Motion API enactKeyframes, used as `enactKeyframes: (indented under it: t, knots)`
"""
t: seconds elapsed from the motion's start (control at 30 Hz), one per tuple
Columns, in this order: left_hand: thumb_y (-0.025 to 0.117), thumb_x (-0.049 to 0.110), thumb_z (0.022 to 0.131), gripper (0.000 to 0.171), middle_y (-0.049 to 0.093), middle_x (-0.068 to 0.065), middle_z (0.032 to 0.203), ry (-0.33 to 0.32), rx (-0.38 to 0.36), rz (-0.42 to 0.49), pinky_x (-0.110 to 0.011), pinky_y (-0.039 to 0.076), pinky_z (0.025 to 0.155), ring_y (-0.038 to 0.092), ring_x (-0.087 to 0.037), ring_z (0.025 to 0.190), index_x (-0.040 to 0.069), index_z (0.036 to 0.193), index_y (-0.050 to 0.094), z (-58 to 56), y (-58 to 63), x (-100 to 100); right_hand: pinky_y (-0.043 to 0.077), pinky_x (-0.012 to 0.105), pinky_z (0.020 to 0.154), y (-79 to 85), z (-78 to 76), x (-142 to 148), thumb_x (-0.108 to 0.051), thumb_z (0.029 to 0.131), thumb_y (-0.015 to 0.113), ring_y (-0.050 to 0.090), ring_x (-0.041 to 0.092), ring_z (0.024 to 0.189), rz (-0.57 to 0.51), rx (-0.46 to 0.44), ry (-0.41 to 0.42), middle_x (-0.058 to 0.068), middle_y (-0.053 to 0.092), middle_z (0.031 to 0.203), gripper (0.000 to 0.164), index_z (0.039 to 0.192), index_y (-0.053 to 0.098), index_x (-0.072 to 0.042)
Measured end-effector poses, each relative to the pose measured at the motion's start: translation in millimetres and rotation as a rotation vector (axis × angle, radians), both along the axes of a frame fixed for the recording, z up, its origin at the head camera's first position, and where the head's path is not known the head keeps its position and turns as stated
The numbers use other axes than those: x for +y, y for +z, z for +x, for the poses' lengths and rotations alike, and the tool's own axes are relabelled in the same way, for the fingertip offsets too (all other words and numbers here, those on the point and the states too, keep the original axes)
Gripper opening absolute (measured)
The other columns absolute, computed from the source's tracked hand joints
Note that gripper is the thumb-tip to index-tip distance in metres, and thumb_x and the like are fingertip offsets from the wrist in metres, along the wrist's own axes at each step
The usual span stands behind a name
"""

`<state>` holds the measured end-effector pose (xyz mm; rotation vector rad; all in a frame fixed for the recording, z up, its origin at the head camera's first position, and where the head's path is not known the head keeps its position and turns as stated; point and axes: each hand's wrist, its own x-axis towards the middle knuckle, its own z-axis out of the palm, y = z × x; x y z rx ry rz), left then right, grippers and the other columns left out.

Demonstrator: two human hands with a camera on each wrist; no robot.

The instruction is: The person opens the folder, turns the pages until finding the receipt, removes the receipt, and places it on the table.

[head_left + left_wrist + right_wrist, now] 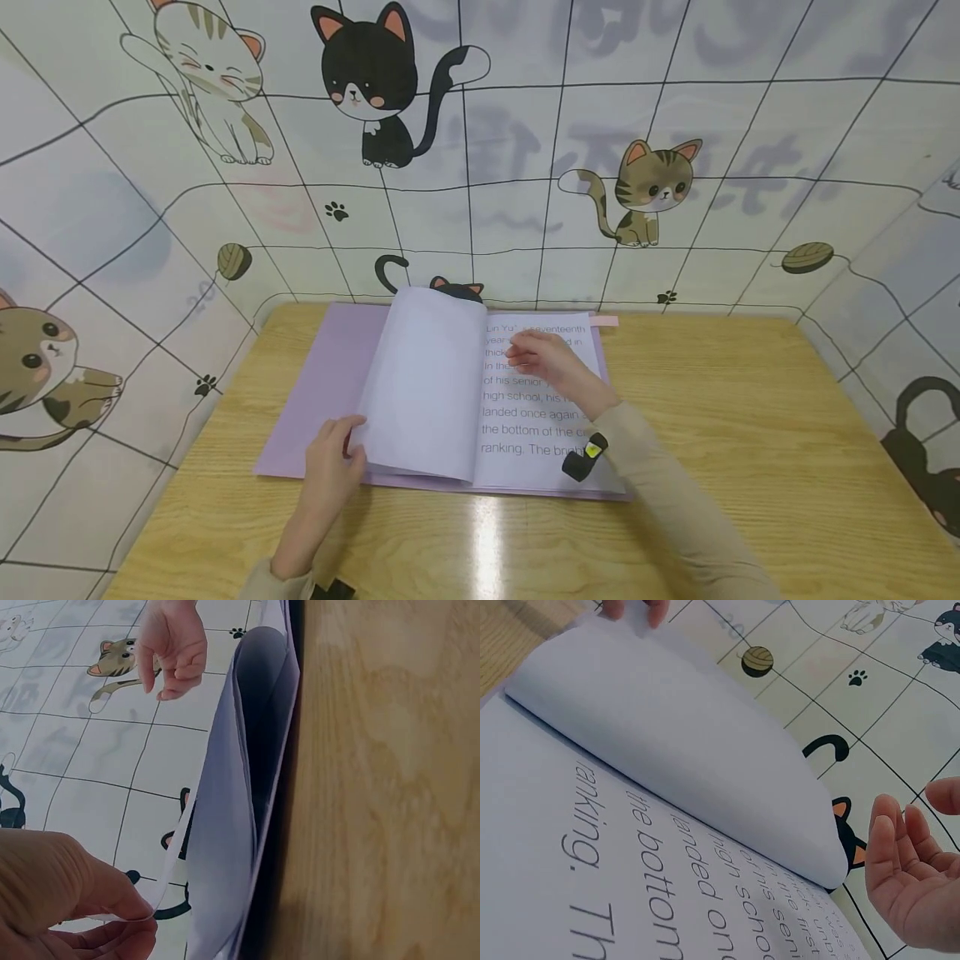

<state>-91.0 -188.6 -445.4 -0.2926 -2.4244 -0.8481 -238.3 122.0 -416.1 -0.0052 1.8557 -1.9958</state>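
Note:
A book with a light purple cover (330,367) lies spread on the table. One blank white page (427,392) arches up on its left side, while the right page (525,467) carries large printed English text. My left hand (333,458) pinches the outer lower edge of the blank page between thumb and fingers, as the left wrist view shows at the thumb (120,892). Above the upper part of the text page hovers my right hand (551,362), its fingers loosely bent and holding nothing; the right wrist view shows this hand (919,877) apart from the paper.
The wooden table (750,417) extends to both sides of the book. Behind it stands a white wall covering (517,217) with a grid and cartoon cats. A pink tab (604,321) sticks out at the book's upper right. Black straps (581,462) sit at the wrists.

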Motion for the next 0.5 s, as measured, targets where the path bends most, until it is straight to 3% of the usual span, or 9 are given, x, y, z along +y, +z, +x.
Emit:
enactKeyframes:
  t: [0.23,0.5]
  knots:
    - [0.061,-0.021,0.065,0.029,0.058,-0.021,0.084,0.023,-0.145,0.014,-0.025,0.045,0.050,0.049,-0.018,0.062,-0.012,0.092,0.063,-0.8,-7.9,-2.9,0.051,0.022,0.076,-5.4,-0.4,15.4,-0.016,0.096,0.051,0.060,0.014,0.083,0.005,0.006,-0.012,0.005,0.060,0.091,0.032,0.116,0.046,0.007]
    - [0.061,-0.018,0.067,0.024,0.059,-0.020,0.082,0.033,-0.220,0.001,-0.028,0.042,0.052,0.049,-0.020,0.064,-0.012,0.090,0.064,-5.3,-17.0,-7.5,0.051,0.021,0.073,-13.3,-4.7,31.7,-0.016,0.096,0.049,0.061,0.013,0.081,-0.001,0.007,-0.051,0.003,0.061,0.089,0.040,0.123,0.041,0.013]
